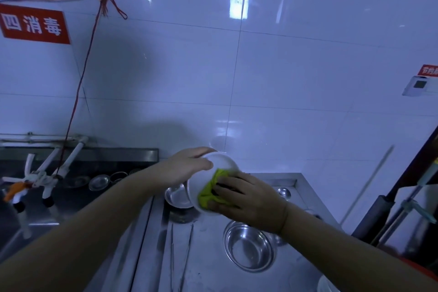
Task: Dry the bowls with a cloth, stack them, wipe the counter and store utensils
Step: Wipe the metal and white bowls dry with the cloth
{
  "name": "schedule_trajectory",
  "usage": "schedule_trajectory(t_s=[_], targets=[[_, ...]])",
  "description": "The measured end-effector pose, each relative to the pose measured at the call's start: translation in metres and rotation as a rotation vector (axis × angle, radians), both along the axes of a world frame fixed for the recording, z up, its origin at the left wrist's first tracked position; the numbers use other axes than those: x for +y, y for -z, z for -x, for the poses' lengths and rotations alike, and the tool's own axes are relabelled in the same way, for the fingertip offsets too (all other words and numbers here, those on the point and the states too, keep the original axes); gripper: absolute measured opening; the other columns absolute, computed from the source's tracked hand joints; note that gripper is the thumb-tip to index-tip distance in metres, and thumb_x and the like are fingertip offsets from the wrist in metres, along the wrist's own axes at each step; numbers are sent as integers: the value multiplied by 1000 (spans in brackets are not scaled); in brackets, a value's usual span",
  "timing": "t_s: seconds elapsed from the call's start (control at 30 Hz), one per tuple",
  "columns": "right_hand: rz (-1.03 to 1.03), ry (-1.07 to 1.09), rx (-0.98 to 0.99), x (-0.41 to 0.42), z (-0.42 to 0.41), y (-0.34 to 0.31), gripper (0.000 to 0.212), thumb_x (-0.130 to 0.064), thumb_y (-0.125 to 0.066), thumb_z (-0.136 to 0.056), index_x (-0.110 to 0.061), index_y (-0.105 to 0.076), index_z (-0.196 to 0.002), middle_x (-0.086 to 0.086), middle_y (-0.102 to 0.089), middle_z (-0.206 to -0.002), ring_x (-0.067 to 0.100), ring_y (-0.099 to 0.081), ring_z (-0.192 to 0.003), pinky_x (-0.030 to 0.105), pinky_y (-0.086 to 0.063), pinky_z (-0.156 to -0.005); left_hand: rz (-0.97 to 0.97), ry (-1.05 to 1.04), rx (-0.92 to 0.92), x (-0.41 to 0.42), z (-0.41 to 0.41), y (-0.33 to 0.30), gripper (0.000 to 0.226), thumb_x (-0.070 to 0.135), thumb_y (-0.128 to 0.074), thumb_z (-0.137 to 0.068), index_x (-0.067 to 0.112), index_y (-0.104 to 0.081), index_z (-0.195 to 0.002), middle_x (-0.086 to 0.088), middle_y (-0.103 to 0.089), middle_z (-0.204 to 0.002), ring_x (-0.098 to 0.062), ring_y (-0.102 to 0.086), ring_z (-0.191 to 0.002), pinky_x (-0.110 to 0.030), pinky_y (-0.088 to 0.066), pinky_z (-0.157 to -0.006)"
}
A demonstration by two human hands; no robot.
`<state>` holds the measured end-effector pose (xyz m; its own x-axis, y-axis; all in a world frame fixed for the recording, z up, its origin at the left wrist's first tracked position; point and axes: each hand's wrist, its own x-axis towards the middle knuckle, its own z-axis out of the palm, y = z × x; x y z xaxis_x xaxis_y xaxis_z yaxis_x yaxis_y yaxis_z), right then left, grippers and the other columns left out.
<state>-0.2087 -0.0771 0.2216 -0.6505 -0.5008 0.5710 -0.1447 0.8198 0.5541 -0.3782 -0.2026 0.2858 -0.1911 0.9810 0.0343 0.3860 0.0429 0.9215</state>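
My left hand point(187, 168) grips the rim of a white bowl point(208, 180), held tilted above the steel counter point(208, 256). My right hand point(248, 201) presses a yellow-green cloth point(213, 191) into the bowl, fingers spread over it. A steel bowl point(248, 245) sits on the counter below my right wrist. Another steel bowl point(176, 195) lies behind the white one, partly hidden. Long metal chopsticks point(183, 256) lie on the counter at the left.
A sink point(71, 187) at the left holds small steel dishes point(99, 182) and white taps point(47, 173). A small steel dish point(284, 192) sits at the counter's back right. Dark poles point(388, 211) lean at the right. A white rim point(328, 284) shows at the bottom right.
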Motion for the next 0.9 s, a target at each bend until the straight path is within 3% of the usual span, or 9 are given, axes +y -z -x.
schedule_trajectory(t_s=[0.13,0.23,0.3,0.37,0.47,0.6,0.7,0.8,0.9], targets=[[152,220,119,-9,3,0,31,-9,-47,-92,-14,-72,-108,9,-71,-99,29,-66,-92,36,-51,-81,-202,-257,-281,2,-25,23,29,4,-53,-90,19,-55,-115,-10,-66,-103,-17,-66,-82,-40,-56,-73],[304,338,156,-23,12,7,44,-7,-63,-71,-16,-69,-114,8,-68,-104,29,-64,-96,35,-50,-77,-353,-321,-399,6,-45,43,27,5,-45,-94,22,-52,-114,3,-69,-89,-3,-66,-73,-19,-52,-57],[346,325,139,-28,14,12,52,-6,-73,-64,-15,-68,-115,9,-68,-105,30,-63,-99,36,-50,-77,-390,-339,-410,4,-44,39,26,9,-41,-95,25,-54,-111,5,-70,-84,-7,-66,-74,-18,-50,-57],[302,253,124,-26,9,10,45,-5,-73,-69,-12,-69,-114,11,-68,-105,30,-63,-99,38,-50,-79,-376,-310,-346,1,-35,30,24,9,-44,-93,22,-57,-108,-1,-69,-87,-14,-64,-79,-23,-52,-63],[113,112,41,-14,-4,5,21,-8,-63,-88,-11,-72,-107,12,-70,-100,29,-63,-96,38,-47,-88,-208,-197,-108,-5,-18,17,33,18,-48,-79,16,-59,-110,-12,-65,-103,-28,-61,-94,-42,-50,-83],[96,128,-48,-9,-10,0,22,-10,-59,-89,-14,-72,-106,9,-70,-98,28,-65,-94,37,-48,-86,20,-25,105,-12,-2,6,38,20,-47,-94,26,-46,-131,-4,-62,-116,-22,-62,-102,-44,-52,-89],[194,227,-96,-10,-14,-2,34,-11,-75,-74,-17,-72,-107,5,-70,-98,26,-66,-92,35,-53,-75,-102,-73,719,-16,4,8,52,29,-52,-92,30,-34,-140,3,-51,-127,-13,-50,-113,-35,-43,-96],[303,246,-159,-13,-19,-5,42,-8,-77,-68,-17,-71,-109,4,-70,-99,26,-66,-89,34,-54,-73,-444,21,1309,-24,3,14,44,15,-67,-72,27,-62,-115,7,-61,-118,-16,-53,-116,-30,-44,-91],[368,223,-209,-16,-20,-10,39,-9,-78,-71,-14,-71,-109,5,-70,-101,27,-66,-89,36,-55,-73,-539,213,1465,-22,0,16,26,13,-75,-61,28,-68,-81,10,-68,-87,-14,-64,-96,-21,-33,-96]])
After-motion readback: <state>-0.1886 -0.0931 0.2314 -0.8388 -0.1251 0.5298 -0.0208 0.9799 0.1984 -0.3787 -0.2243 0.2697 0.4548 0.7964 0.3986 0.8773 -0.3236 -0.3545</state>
